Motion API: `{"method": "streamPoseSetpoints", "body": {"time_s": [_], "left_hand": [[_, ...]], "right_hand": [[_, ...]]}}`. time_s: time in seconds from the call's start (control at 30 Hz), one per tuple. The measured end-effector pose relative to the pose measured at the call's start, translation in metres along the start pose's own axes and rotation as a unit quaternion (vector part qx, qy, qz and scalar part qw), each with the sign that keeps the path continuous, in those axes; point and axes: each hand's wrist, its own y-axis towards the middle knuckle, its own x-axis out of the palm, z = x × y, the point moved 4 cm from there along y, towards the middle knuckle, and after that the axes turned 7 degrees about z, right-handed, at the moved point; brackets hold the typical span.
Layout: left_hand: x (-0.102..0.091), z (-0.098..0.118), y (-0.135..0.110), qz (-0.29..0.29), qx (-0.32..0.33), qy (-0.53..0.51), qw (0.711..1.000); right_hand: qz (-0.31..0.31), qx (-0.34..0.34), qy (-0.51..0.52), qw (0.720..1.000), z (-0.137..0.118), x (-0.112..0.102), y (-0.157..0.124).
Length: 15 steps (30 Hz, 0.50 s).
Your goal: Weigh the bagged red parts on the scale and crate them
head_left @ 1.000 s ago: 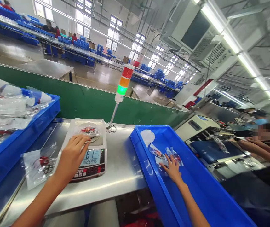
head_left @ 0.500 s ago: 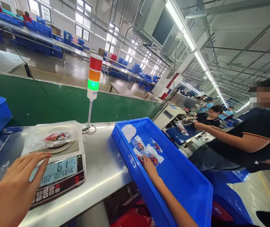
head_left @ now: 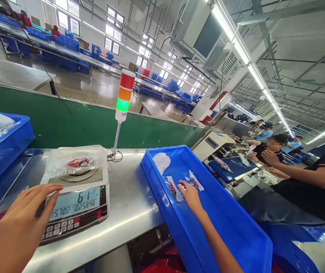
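On the left, my left hand (head_left: 24,223) is held out with thumb and fingers apart at the front of the digital scale (head_left: 75,203), holding nothing. A clear bag with red parts (head_left: 78,163) lies on the scale's pan, and the display reads 61. My right hand (head_left: 190,195) reaches into a blue bin (head_left: 230,227); its fingers are slightly curled and apart, just over the small bags. Beside its fingertips lies a small clear bag of red parts (head_left: 173,189), and another bag (head_left: 195,180) lies behind the hand. The hand partly hides the bags.
A white piece (head_left: 161,163) lies at the bin's far corner. Behind the scale stands a signal light (head_left: 124,100) lit green. Another blue bin (head_left: 5,140) with bags is at left. At right, a sealing machine (head_left: 213,146) with a blue belt stands near other people at work.
The view has shifted, so things sit further right. My right hand has moved slightly away from the bin's near-left wall, and the small bags there have been shifted. My left hand stays at the scale.
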Motion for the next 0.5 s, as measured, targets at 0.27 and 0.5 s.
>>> {"method": "streamPoseSetpoints", "body": {"time_s": [0.27, 0.5], "left_hand": [[-0.002, 0.004, -0.005, 0.003, 0.006, 0.008, 1.0], [-0.007, -0.005, -0.009, 0.002, 0.008, 0.03, 1.0]], "right_hand": [[-0.038, 0.061, -0.027, 0.997, -0.024, 0.053, 0.019], [-0.061, 0.063, 0.082, 0.993, 0.0, 0.007, 0.026]]}}
